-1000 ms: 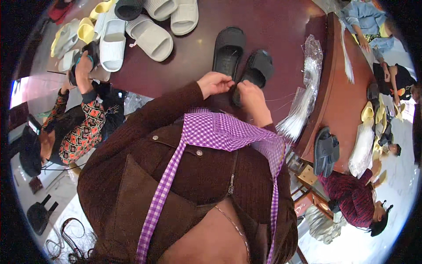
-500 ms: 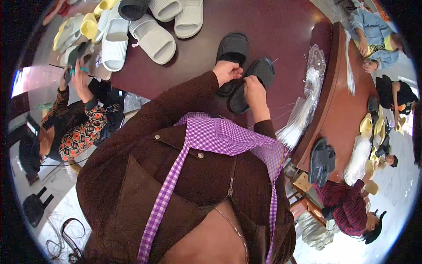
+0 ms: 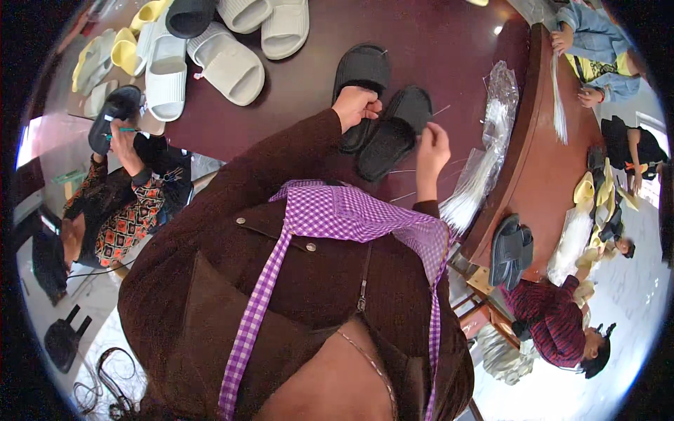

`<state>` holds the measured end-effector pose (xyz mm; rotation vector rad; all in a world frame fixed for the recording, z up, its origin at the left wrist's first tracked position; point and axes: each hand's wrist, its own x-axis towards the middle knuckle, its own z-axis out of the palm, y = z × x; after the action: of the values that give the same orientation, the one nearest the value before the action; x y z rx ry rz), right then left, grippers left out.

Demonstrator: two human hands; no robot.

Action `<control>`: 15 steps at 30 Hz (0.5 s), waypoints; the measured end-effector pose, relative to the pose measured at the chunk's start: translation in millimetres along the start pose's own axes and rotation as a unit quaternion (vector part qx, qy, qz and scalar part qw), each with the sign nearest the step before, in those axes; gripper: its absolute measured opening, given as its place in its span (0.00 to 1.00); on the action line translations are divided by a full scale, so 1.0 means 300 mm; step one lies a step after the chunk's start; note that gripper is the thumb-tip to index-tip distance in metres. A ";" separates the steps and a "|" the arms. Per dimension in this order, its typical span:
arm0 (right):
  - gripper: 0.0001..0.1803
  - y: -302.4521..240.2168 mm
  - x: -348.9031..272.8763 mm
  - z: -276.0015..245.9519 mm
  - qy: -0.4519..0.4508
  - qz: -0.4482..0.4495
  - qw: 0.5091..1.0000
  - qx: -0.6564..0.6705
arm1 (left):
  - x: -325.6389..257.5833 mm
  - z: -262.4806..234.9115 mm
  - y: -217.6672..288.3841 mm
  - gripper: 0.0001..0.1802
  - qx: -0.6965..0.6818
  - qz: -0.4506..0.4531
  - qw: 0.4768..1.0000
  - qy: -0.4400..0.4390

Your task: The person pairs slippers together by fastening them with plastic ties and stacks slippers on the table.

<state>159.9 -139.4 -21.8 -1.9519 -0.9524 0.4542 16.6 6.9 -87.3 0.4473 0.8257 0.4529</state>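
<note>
Two black slippers lie side by side on the dark red table: the left slipper (image 3: 364,67) and the right slipper (image 3: 404,119), toes pointing away from me. My left hand (image 3: 357,109) rests over the left slipper, fingers curled at its inner edge; what they grip is hidden. My right hand (image 3: 433,151) is raised beside the right slipper, fingertips pinched near its outer edge. A thin white tie (image 3: 441,110) sticks out there, and I cannot make out whether the fingertips hold it. Another white tie shows at the left slipper's toe.
White and grey slippers (image 3: 226,64) crowd the far left of the table (image 3: 295,91). A clear bag of white ties (image 3: 484,154) lies right, by a raised wooden edge. Black slippers (image 3: 511,252) sit beyond it. A person at left holds a dark slipper (image 3: 116,116); others work at right.
My right hand has drawn right and down, away from the right slipper's strap. My left hand stays over the left slipper. The person at left has turned the dark slipper.
</note>
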 end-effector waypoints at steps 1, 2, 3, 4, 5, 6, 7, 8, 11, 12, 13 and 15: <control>0.11 0.049 0.043 -0.008 0.062 -0.004 0.998 -0.015 | -0.002 0.004 0.005 0.04 0.003 -0.001 1.000 0.004; 0.11 0.091 0.084 -0.016 0.123 -0.008 0.992 -0.031 | -0.004 0.007 0.008 0.04 0.005 -0.001 1.000 0.009; 0.11 0.131 0.123 -0.025 0.123 -0.008 0.992 -0.031 | -0.006 0.011 0.010 0.04 0.006 -0.001 1.000 0.015; 0.12 0.165 0.164 -0.034 0.109 0.011 0.990 -0.089 | -0.004 0.017 0.007 0.04 0.006 -0.001 1.000 0.014; 0.12 0.197 0.201 -0.044 0.095 0.030 0.984 -0.146 | -0.004 0.023 0.004 0.05 0.014 -0.003 1.000 0.017; 0.13 0.211 0.237 -0.042 0.073 0.043 0.976 -0.201 | -0.004 0.021 0.006 0.05 0.017 0.000 1.000 0.025; 0.13 0.224 0.262 -0.044 0.066 0.035 0.977 -0.199 | -0.004 0.019 0.010 0.05 0.020 0.004 0.999 0.033; 0.14 0.236 0.284 -0.045 0.042 0.046 0.975 -0.214 | -0.005 0.021 0.011 0.05 0.014 0.011 0.999 0.039; 0.16 0.236 0.347 -0.017 -0.016 0.057 0.969 -0.242 | -0.015 0.030 0.020 0.05 0.049 0.008 0.998 0.037; 0.15 0.232 0.364 -0.008 -0.007 0.041 0.975 -0.220 | -0.017 0.029 0.025 0.05 0.045 0.014 0.998 0.042; 0.14 0.228 0.381 0.001 0.002 0.025 0.980 -0.197 | -0.018 0.030 0.029 0.05 0.047 0.016 0.998 0.037; 0.13 0.182 0.408 0.029 0.007 0.008 0.984 -0.176 | -0.017 0.029 0.027 0.05 0.050 0.016 0.998 0.028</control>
<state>256.8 -57.2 -65.8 -2.2757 -1.0648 0.2932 18.6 9.0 -74.7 0.5426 0.8987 0.4570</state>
